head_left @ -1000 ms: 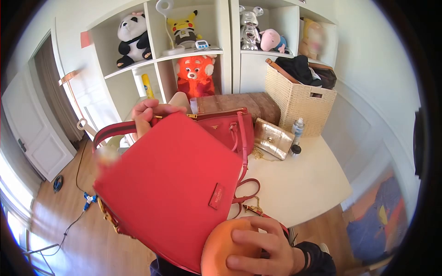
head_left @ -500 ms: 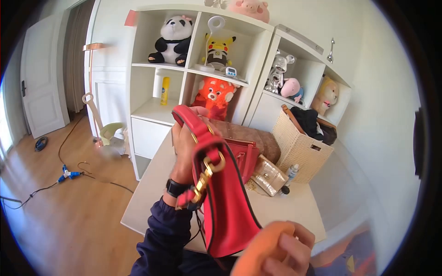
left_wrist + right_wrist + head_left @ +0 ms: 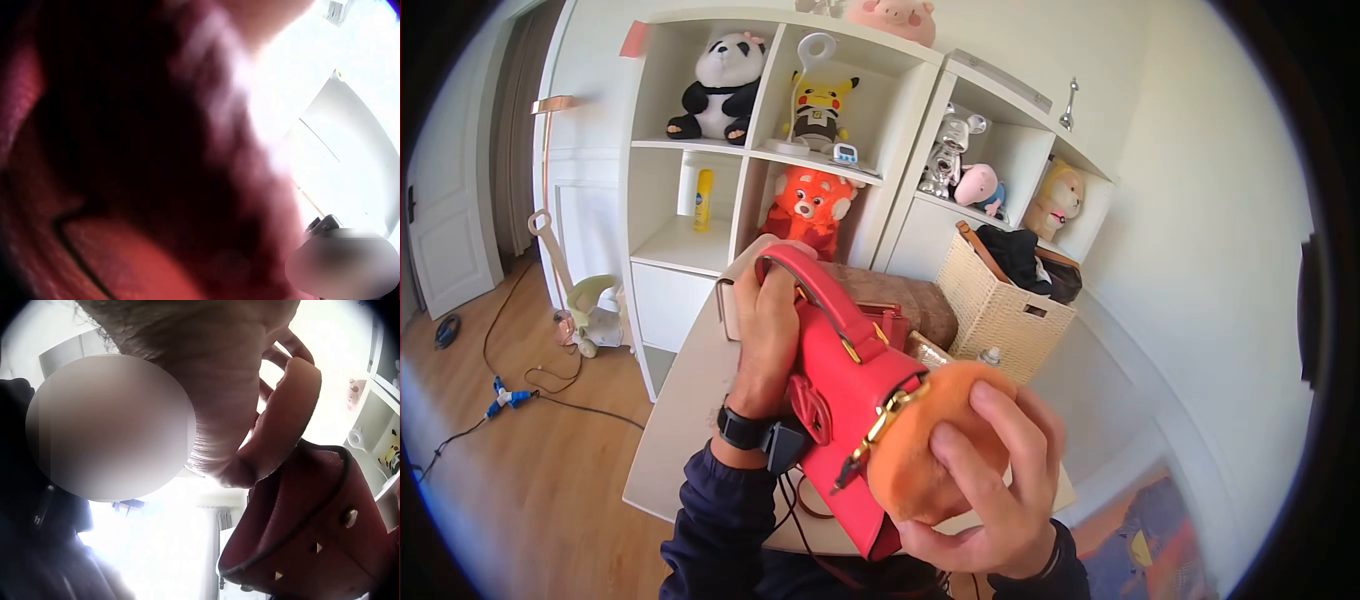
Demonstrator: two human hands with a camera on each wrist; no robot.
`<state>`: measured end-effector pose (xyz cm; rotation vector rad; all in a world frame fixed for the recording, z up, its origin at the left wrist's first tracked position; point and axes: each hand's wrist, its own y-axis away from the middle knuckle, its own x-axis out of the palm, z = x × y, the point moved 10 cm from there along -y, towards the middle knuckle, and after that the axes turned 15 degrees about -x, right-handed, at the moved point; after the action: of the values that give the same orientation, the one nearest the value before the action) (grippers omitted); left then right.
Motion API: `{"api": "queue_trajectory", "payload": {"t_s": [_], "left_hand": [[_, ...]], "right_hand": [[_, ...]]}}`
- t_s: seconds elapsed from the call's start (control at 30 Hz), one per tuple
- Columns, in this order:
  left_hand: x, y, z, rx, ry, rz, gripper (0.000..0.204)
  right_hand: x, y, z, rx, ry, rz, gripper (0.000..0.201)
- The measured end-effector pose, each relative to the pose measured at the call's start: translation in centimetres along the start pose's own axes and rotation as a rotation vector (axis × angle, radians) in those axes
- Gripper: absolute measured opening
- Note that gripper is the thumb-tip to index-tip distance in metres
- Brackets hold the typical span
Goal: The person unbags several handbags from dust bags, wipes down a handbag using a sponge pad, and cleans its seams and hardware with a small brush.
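Note:
A red handbag (image 3: 830, 420) with gold clasps is held tilted over the white table by my left hand (image 3: 768, 325), which grips it near the top, beside the arched handle (image 3: 825, 295). The left fingers are partly hidden behind the bag. My right hand (image 3: 1005, 475) holds a thick, round, fuzzy orange pad (image 3: 940, 440), fingers spread and bent over it, thumb at its lower edge. The pad overlaps the bag's side by a gold clasp (image 3: 890, 410). In the right wrist view, the pad (image 3: 284, 425) is right at the bag's edge (image 3: 306, 519).
Behind the bag are a second red bag (image 3: 890, 322), a brown case (image 3: 915, 295), a gold purse (image 3: 925, 350) and a bottle top (image 3: 990, 355). A wicker basket (image 3: 995, 315) holds dark cloth. Shelves (image 3: 685, 250) with plush toys stand behind the table (image 3: 685, 420).
The bag has turned from its flat back, through its side, to show its front flap. The orange pad has come up from the bottom edge to the bag's side.

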<state>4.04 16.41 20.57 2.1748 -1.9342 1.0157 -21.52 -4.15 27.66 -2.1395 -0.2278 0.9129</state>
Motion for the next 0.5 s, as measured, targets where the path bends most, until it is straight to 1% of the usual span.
{"api": "queue_trajectory", "payload": {"t_s": [0.07, 0.1, 0.17, 0.3, 0.37, 0.4, 0.43, 0.47, 0.5], "left_hand": [[-0.1, -0.1, 0.1, -0.008, 0.027, -0.003, 0.021], [0.0, 0.2, -0.4, 0.005, -0.009, -0.013, 0.022], [-0.4, 0.0, -0.7, 0.045, -0.059, -0.020, 0.021], [-0.9, -0.4, -0.3, 0.006, -0.098, 0.011, 0.021], [-1.8, -0.2, -0.6, 0.007, -0.017, -0.074, 0.022], [-1.8, 0.0, -1.0, 0.004, -0.018, -0.081, 0.022], [-2.0, 0.1, -1.2, -0.020, 0.045, -0.101, 0.023], [-2.3, 0.1, -1.1, -0.043, 0.110, -0.121, 0.024], [-2.5, 0.0, -1.0, -0.046, 0.111, -0.123, 0.024]], "right_hand": [[0.1, -0.3, -0.6, 0.001, -0.036, -0.024, 0.062], [0.3, -0.2, -0.7, 0.001, -0.050, -0.035, 0.063], [0.4, 0.0, -0.6, 0.017, -0.053, -0.026, 0.063], [1.3, 1.3, 0.8, 0.028, -0.067, 0.027, 0.062], [1.6, 1.9, 1.8, -0.005, -0.052, 0.052, 0.061], [1.8, 2.1, 2.4, -0.040, -0.023, 0.071, 0.062], [2.2, 3.0, 2.7, -0.053, -0.036, 0.088, 0.061], [2.8, 4.3, 2.6, -0.055, -0.038, 0.092, 0.061], [3.4, 5.8, 2.4, -0.054, -0.100, 0.051, 0.065]]}}
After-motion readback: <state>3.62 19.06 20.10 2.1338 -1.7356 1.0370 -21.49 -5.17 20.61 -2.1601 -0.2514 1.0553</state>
